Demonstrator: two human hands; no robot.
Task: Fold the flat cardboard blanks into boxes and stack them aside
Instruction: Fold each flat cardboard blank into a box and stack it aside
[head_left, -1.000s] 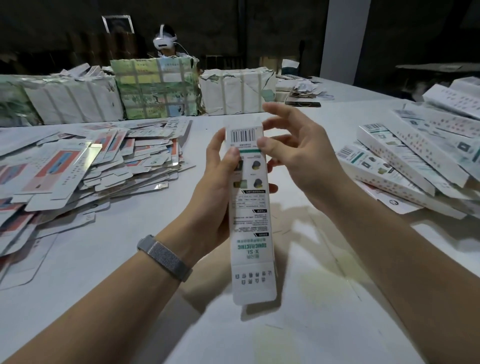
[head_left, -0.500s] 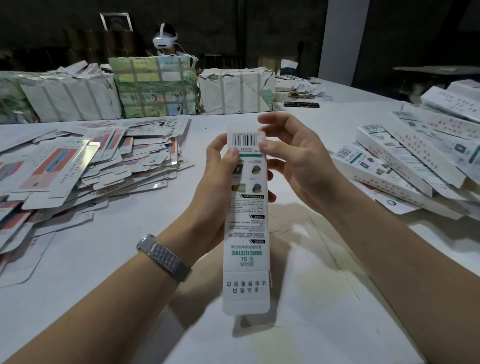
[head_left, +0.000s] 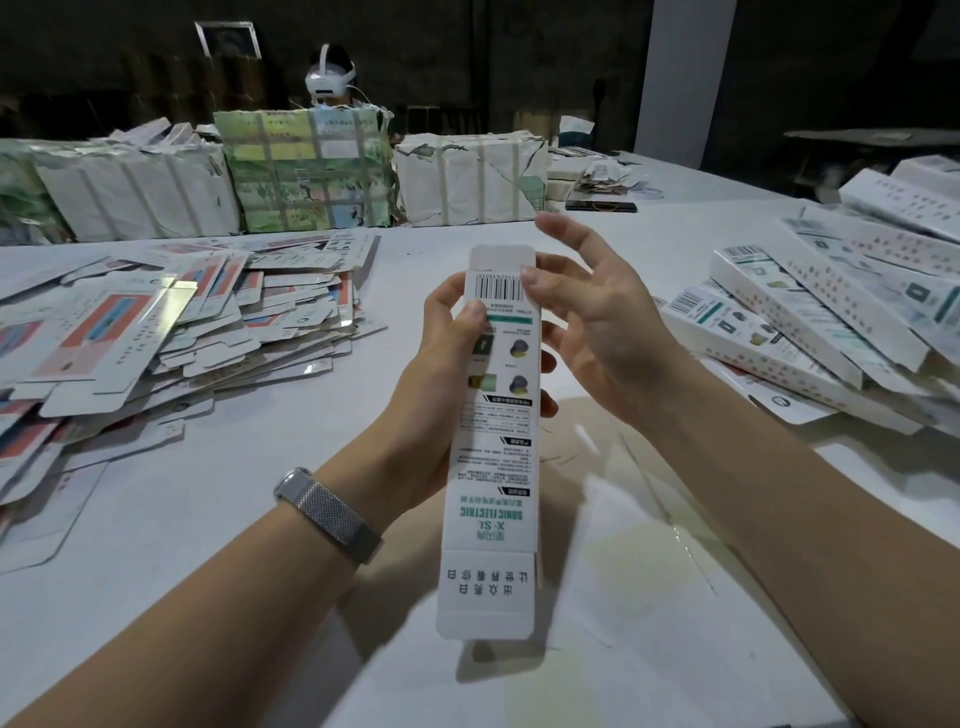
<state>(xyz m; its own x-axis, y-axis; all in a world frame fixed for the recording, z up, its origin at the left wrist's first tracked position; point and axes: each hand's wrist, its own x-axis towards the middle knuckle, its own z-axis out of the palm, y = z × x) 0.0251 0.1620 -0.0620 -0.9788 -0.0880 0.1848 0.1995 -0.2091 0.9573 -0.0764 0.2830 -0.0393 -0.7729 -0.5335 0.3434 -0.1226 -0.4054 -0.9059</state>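
A long box (head_left: 493, 436) is clamped in the left hand (head_left: 441, 374) above the worktop (head_left: 270, 467); its top flap is touched by the relaxed right hand (head_left: 597, 332). Flat blanks (head_left: 171, 332) are heaped left of the box, folded boxes (head_left: 810, 332) right, wrapped bundles (head_left: 311, 171) behind.

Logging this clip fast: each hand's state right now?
Left hand: grips the long box.
Right hand: fingers spread, thumb touching the box's barcode end.

A packing workshop or small warehouse: a large white table (head_left: 291, 467) fills the frame, heaped at left with flat printed carton blanks (head_left: 171, 332) and at right with folded white boxes (head_left: 810, 332). Strapped paper-wrapped bundles (head_left: 306, 171) line the upper left, where another person (head_left: 330, 83) sits against dark walls.
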